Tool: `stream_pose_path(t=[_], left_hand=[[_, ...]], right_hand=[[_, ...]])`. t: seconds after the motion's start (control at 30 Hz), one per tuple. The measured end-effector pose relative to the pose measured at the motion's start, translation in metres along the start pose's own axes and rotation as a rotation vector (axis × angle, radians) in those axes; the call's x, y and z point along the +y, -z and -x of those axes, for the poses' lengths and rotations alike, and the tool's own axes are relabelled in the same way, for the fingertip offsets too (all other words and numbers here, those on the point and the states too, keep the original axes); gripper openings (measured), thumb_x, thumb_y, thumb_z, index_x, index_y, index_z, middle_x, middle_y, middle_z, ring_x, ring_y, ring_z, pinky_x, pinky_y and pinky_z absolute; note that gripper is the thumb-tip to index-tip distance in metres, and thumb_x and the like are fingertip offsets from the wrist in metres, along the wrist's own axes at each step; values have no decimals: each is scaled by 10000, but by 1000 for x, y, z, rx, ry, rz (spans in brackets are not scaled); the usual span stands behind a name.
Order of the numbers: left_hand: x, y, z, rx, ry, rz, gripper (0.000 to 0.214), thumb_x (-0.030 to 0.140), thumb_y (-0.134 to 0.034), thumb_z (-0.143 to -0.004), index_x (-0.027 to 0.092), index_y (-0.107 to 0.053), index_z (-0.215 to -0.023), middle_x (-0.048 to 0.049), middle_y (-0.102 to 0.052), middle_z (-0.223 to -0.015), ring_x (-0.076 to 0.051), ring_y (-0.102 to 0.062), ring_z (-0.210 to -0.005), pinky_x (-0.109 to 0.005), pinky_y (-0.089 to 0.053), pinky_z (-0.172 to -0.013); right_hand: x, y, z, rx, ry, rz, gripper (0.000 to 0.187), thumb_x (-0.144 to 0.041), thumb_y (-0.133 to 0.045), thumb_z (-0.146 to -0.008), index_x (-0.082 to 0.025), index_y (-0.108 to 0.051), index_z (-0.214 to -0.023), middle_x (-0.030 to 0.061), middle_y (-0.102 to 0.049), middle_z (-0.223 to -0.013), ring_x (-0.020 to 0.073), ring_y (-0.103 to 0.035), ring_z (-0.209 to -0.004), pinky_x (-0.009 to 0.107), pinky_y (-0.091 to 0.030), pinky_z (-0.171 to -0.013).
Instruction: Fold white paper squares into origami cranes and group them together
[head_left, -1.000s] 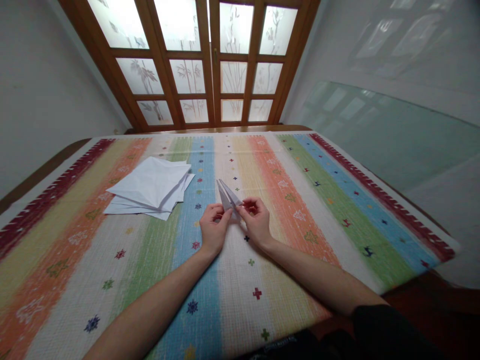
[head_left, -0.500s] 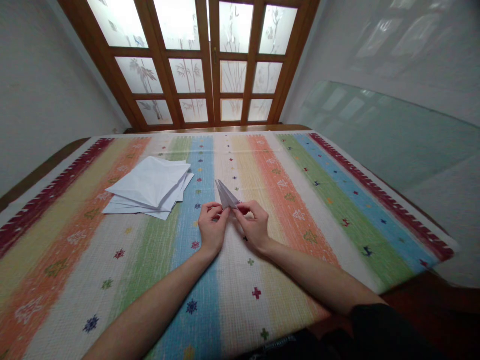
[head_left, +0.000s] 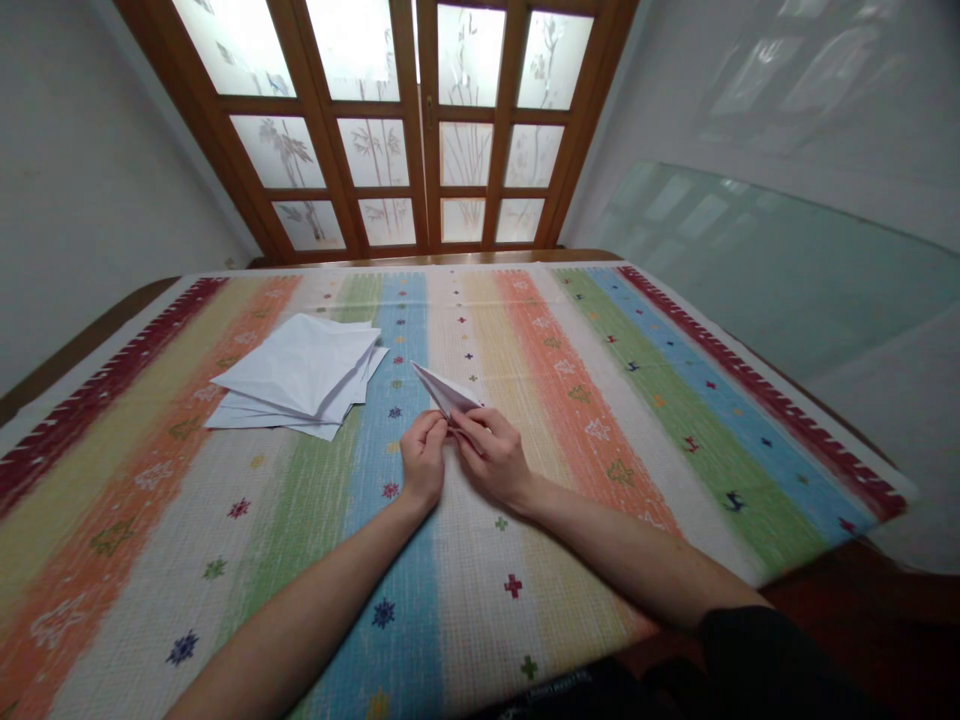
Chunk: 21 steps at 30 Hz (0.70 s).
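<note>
Near the centre of the frame I have a small piece of folded white paper [head_left: 448, 388], its narrow tip pointing toward the upper left. My left hand [head_left: 424, 458] is curled in, thumb and forefinger pinching the paper's near end. My right hand [head_left: 493, 458] comes in from the other side, its fingers bunched closely over that same end; exactly how the fingertips grip underneath, I cannot tell. My two hands nearly meet there, above the striped tablecloth [head_left: 300, 510]. Left of centre lies a loose stack of white sheets [head_left: 304, 362], well apart from my hands, its edges unevenly fanned. Wooden doors [head_left: 429, 190] with patterned panes fill the top middle. A dark sleeve [head_left: 765, 655] covers my right arm at the lower right.
</note>
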<state>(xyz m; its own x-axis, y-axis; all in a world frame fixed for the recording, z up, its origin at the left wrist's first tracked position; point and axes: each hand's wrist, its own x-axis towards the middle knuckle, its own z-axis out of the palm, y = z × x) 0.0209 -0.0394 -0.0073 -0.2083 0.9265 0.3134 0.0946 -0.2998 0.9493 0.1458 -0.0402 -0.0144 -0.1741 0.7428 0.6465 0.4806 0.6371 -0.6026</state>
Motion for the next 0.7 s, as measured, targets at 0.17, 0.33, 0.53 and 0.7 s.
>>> stream_pose_path(t=[0.17, 0.33, 0.53, 0.7], left_hand=[[-4, 0, -1, 67, 88, 19, 244, 382, -601, -788, 179, -565, -657, 19, -567, -602, -124, -520, -573, -233, -428, -565], [-12, -5, -1, 104, 72, 85, 155, 319, -631, -759, 173, -603, -801, -13, -658, -740, -143, -611, -673, -252, -485, -655], [-17, -8, 3, 90, 2, 89, 192, 306, -646, -749, 170, -638, -884, -54, -712, -852, -192, -666, -801, -307, -519, -767], [-16, -8, 3, 85, -10, 104, 248, 314, -659, -754, 166, -653, -954, -64, -723, -886, -205, -674, -866, -328, -519, -837]], right_hand=[[-3, 1, 2, -9, 51, 13, 264, -200, -517, -884, -272, -706, -1053, 64, -657, -879, 214, -611, -833, 388, -528, -765], [0, 6, 0, 246, 54, 72, 266, -236, -635, -821, -259, -658, -1085, 81, -625, -970, 245, -584, -910, 428, -503, -802], [6, 9, -5, 134, 195, 148, 294, -159, -546, -874, -252, -658, -1129, 67, -658, -1007, 220, -597, -950, 403, -479, -835], [6, 12, -7, 147, 363, 228, 314, -134, -539, -895, -220, -630, -1183, 72, -699, -1012, 214, -616, -958, 382, -476, -828]])
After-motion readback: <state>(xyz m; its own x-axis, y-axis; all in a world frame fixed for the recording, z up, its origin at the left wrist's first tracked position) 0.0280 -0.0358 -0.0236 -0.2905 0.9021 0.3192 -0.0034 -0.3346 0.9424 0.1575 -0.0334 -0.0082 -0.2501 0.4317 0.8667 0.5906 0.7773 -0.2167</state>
